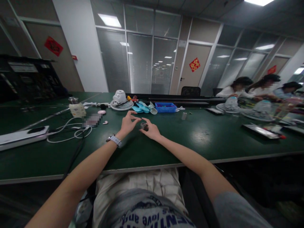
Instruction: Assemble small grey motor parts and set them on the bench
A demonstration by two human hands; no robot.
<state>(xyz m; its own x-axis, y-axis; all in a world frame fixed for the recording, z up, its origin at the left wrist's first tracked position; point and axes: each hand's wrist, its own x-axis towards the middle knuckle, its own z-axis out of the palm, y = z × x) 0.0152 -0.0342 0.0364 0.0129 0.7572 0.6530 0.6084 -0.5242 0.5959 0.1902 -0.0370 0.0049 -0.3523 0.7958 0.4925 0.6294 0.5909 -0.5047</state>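
Over the green table (pixel 171 145), my right hand (pixel 153 130) pinches a small grey metal cylinder (pixel 142 125) between its thumb and fingers. The cylinder's round end faces up toward me. To its left is my left hand (pixel 128 125), with thumb and fingers spread and nothing visible between them. Its thumb tip comes close to the cylinder; whether they touch I cannot tell. Another small grey cylinder (pixel 184 116) stands on the table to the right, with a tiny dark piece (pixel 190 113) beyond it.
Behind my hands lie a white fan (pixel 119 97), light-blue fan blades (pixel 142 107) and a blue tray (pixel 165 107). At left are a bottle (pixel 76 108), white cables (pixel 61 130) and a power strip (pixel 23 137). Co-workers (pixel 247 88) sit at the far right near more fan parts.
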